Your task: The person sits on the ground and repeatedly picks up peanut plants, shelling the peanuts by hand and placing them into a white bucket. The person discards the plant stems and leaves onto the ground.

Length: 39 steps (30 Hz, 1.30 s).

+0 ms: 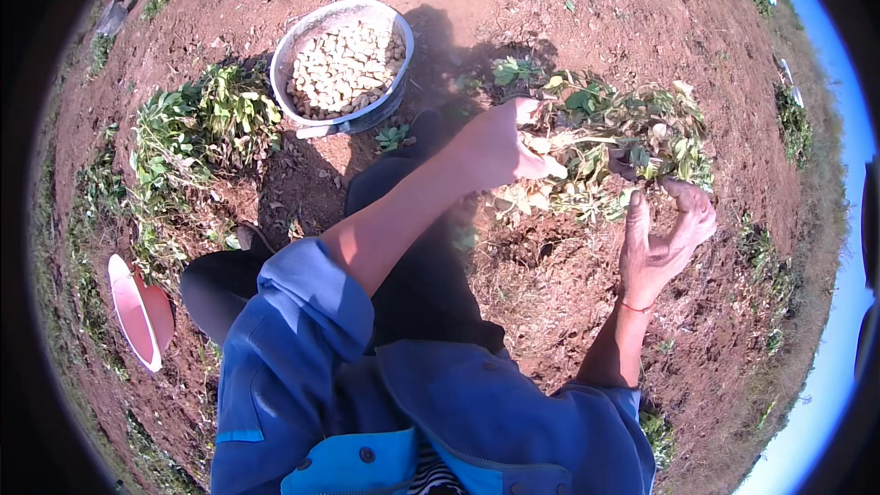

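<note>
My left hand (pixel 505 148) reaches across to the right and closes around stems of a leafy, partly dried plant bunch (pixel 619 130). Just below the bunch's right end is my right hand (pixel 667 230), its thumb and forefinger apart and nothing seen between them. Some leaves hang close to its fingertips. An oval metal tub (pixel 410 58) stands beyond my legs, left of the bunch. Unshelled peanuts (pixel 344 72) fill much of it. Part of the left hand's grip is hidden by foliage.
Green uprooted plants (pixel 199 124) lie in a heap left of the tub. A pink plastic basin (pixel 137 316) rests tilted on the soil at the far left. My bent legs in dark trousers (pixel 419 247) are between the heap and the bunch. Reddish soil surrounds everything.
</note>
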Each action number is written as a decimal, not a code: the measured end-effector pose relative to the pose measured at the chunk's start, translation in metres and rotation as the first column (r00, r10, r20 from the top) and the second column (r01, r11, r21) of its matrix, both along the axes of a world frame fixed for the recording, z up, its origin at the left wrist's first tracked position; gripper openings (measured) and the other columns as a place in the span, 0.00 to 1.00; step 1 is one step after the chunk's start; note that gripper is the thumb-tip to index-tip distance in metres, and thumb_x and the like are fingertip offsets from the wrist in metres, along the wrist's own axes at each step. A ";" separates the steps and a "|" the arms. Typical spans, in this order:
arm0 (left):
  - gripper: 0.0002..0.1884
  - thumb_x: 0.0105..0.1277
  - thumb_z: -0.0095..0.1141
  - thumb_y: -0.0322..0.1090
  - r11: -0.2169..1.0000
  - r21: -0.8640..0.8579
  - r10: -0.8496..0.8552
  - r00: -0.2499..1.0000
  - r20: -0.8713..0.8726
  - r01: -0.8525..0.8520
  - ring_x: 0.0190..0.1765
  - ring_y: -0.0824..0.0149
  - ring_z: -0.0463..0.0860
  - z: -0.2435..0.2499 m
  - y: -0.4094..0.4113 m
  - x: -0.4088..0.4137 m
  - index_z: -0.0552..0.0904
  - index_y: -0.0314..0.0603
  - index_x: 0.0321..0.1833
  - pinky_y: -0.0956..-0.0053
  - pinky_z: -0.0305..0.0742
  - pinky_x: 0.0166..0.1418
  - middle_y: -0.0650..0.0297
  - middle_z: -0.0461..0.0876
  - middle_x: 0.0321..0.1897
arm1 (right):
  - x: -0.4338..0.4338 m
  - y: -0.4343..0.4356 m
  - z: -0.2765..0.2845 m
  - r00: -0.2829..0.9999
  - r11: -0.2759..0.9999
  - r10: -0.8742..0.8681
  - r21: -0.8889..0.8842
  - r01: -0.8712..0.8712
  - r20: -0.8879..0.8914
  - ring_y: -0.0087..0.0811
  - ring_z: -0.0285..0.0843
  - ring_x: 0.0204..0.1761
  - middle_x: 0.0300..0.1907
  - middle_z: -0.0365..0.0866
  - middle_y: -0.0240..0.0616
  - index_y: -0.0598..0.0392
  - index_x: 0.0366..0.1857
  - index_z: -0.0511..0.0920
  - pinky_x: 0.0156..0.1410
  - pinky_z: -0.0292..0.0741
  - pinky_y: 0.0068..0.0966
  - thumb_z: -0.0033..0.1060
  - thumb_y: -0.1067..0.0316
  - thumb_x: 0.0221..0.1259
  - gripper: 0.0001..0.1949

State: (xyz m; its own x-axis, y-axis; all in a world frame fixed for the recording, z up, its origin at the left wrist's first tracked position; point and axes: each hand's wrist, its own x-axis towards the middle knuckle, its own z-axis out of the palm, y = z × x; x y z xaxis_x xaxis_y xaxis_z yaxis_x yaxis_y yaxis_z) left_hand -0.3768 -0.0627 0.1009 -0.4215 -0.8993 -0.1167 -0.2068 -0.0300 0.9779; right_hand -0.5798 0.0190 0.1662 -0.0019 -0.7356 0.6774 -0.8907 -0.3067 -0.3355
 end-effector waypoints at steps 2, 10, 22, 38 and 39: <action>0.42 0.48 0.66 0.29 0.997 0.080 0.022 0.988 -0.151 -0.010 0.48 0.68 0.78 0.002 0.002 0.012 0.58 0.25 0.66 0.76 0.74 0.51 0.52 0.76 0.50 | -0.013 0.026 -0.027 0.637 0.926 -0.063 0.284 -0.250 0.768 0.23 0.71 0.38 0.38 0.76 0.31 0.58 0.42 0.76 0.47 0.68 0.20 0.63 0.62 0.59 0.13; 0.47 0.44 0.73 0.30 0.987 0.160 0.073 0.884 -0.462 0.002 0.50 0.70 0.75 0.084 0.046 0.056 0.58 0.31 0.68 0.76 0.72 0.53 0.59 0.74 0.50 | 0.018 0.018 -0.128 0.755 0.587 0.028 0.600 -0.543 0.655 0.30 0.77 0.46 0.48 0.79 0.39 0.58 0.51 0.74 0.52 0.74 0.27 0.68 0.69 0.52 0.21; 0.37 0.54 0.52 0.22 0.670 -0.742 0.215 0.949 0.229 0.027 0.56 0.50 0.71 0.054 0.078 0.056 0.58 0.44 0.70 0.65 0.70 0.57 0.49 0.63 0.58 | 0.016 -0.020 -0.049 -0.454 0.720 0.111 -0.387 -0.576 0.884 0.31 0.75 0.46 0.46 0.77 0.40 0.59 0.52 0.71 0.47 0.77 0.25 0.61 0.70 0.56 0.19; 0.51 0.47 0.70 0.41 0.936 -0.350 0.077 0.990 0.116 -0.032 0.68 0.52 0.62 0.049 0.055 0.027 0.50 0.33 0.70 0.67 0.59 0.69 0.43 0.59 0.66 | -0.048 -0.035 -0.063 -0.609 0.896 0.087 -0.330 -0.299 0.788 0.43 0.79 0.46 0.51 0.76 0.51 0.63 0.51 0.73 0.49 0.78 0.43 0.52 0.65 0.58 0.18; 0.52 0.48 0.70 0.40 0.961 -0.276 0.036 0.999 0.034 -0.025 0.68 0.54 0.63 0.051 0.053 0.015 0.48 0.31 0.70 0.68 0.62 0.68 0.43 0.60 0.66 | -0.057 -0.039 -0.074 -0.608 0.896 0.066 -0.316 -0.313 0.791 0.43 0.79 0.46 0.51 0.76 0.51 0.63 0.51 0.73 0.49 0.78 0.43 0.52 0.65 0.58 0.19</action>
